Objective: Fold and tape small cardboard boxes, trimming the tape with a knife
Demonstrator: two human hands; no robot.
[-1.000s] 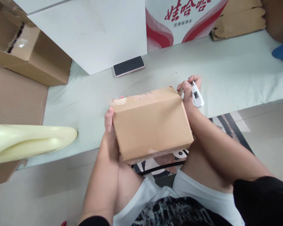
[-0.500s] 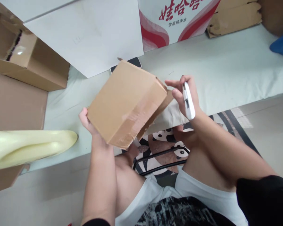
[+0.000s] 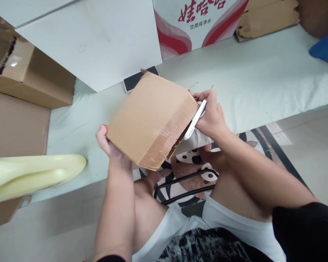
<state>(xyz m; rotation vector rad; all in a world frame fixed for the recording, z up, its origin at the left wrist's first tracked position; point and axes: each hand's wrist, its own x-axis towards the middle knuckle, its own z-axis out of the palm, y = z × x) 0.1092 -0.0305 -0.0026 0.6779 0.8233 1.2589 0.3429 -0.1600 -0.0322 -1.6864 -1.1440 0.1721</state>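
Note:
My left hand [image 3: 107, 143] is closed on the lower left corner of a brown cardboard box [image 3: 153, 116], holding it tilted above the table's front edge. Clear tape runs along the box's near side, and the edge below it is ragged and parted. Closed around a slim white box cutter [image 3: 196, 119], my right hand [image 3: 211, 113] is at the box's right end, its fingertips by the corner. The cutter lies across that end beside the gap; whether its blade is out cannot be seen. The inside of the box is hidden.
Behind the box lies a flat dark object with a white rim [image 3: 133, 80]. White cartons [image 3: 93, 43] and a red-printed carton [image 3: 175, 40] line the back. Brown boxes [image 3: 49, 76] and a pale yellow object [image 3: 43, 173] are left, a blue object [image 3: 326, 49] far right.
My right hand has moved left to the box's right end, bringing the box cutter against it. The box has shifted slightly right in my left hand's grip.

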